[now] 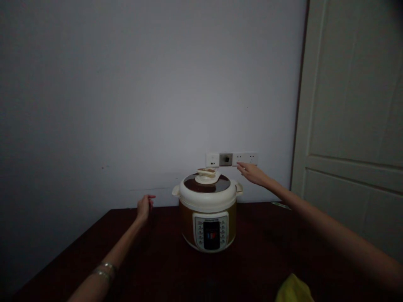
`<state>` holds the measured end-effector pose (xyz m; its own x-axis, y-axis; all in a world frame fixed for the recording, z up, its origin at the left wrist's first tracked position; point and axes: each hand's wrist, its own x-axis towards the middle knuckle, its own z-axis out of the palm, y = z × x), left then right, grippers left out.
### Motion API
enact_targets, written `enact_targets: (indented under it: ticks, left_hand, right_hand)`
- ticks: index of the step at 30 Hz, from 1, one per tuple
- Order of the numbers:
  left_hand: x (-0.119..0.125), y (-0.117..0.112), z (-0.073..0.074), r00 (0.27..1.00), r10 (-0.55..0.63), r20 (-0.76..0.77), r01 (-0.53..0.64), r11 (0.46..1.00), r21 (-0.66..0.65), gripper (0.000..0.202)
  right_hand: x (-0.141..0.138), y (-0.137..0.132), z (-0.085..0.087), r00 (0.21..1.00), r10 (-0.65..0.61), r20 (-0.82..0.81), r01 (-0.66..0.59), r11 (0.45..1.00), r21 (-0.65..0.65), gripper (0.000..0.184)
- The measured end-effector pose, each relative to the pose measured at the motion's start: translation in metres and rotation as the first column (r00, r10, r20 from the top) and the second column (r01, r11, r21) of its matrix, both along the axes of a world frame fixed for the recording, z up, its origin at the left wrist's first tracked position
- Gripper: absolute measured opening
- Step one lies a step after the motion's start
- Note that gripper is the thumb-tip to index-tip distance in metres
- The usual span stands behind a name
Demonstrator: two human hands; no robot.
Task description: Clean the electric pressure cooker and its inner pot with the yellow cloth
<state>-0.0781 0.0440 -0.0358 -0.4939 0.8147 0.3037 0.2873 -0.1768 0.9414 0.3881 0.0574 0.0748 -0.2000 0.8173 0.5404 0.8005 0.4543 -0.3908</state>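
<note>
A white and gold electric pressure cooker (208, 201) with a brown-topped lid stands upright on the dark table, its button panel facing me. The lid, with its knob-like handle (207, 176), sits on top. To the left of the cooker, my left hand (145, 207) hangs above the table, apart from it, with one finger pointing right and the others loosely bent; I see nothing in it. My right hand (251, 173) is raised beyond the cooker's right side handle (239, 188), fingers stretched towards the left and holding nothing.
Behind the cooker, a row of wall sockets (245, 158) and a grey switch plate (226, 159) are set in the pale wall. A yellow cloth-like thing (293, 290) shows at the bottom edge. A panelled door (352, 138) stands at the right. The table (151, 260) is dark red.
</note>
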Motion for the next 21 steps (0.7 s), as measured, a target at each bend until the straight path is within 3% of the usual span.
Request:
enact_targets:
  ticks: [2, 4, 6, 8, 11, 14, 17, 21]
  left_hand:
    - [0.024, 0.002, 0.045, 0.996, -0.069, -0.065, 0.074, 0.994, 0.086, 0.039]
    - [0.058, 0.000, 0.087, 0.931, -0.153, -0.331, 0.235, 0.946, 0.224, 0.034]
    - [0.097, -0.004, 0.122, 0.780, -0.154, -0.607, 0.361, 0.902, 0.235, 0.036]
    - [0.134, -0.007, 0.144, 0.528, -0.095, -0.844, 0.450, 0.874, 0.183, 0.037]
    - [0.176, -0.002, 0.157, 0.175, -0.062, -0.983, 0.532, 0.846, 0.042, 0.041]
    - [0.198, 0.010, 0.157, -0.054, -0.099, -0.994, 0.557, 0.823, -0.112, 0.045]
    - [0.207, 0.022, 0.154, -0.161, -0.127, -0.979, 0.552, 0.811, -0.196, 0.043]
    - [0.213, 0.035, 0.150, -0.198, -0.109, -0.974, 0.534, 0.822, -0.201, 0.042]
  right_hand:
    - [0.015, 0.001, -0.021, 0.999, 0.006, -0.053, -0.010, 0.998, -0.067, 0.045]
    - [0.023, 0.001, -0.041, 0.989, 0.019, -0.147, -0.039, 0.990, -0.133, 0.047]
    - [0.025, 0.000, -0.058, 0.950, 0.026, -0.312, -0.090, 0.977, -0.194, 0.049]
    - [0.024, -0.003, -0.071, 0.871, 0.004, -0.490, -0.144, 0.958, -0.247, 0.050]
    - [0.021, -0.010, -0.085, 0.756, -0.042, -0.654, -0.187, 0.943, -0.277, 0.051]
    - [0.019, -0.019, -0.098, 0.679, -0.058, -0.732, -0.200, 0.945, -0.260, 0.050]
    - [0.019, -0.024, -0.113, 0.635, -0.051, -0.771, -0.209, 0.949, -0.235, 0.050]
    - [0.015, -0.025, -0.127, 0.585, -0.056, -0.809, -0.259, 0.932, -0.252, 0.049]
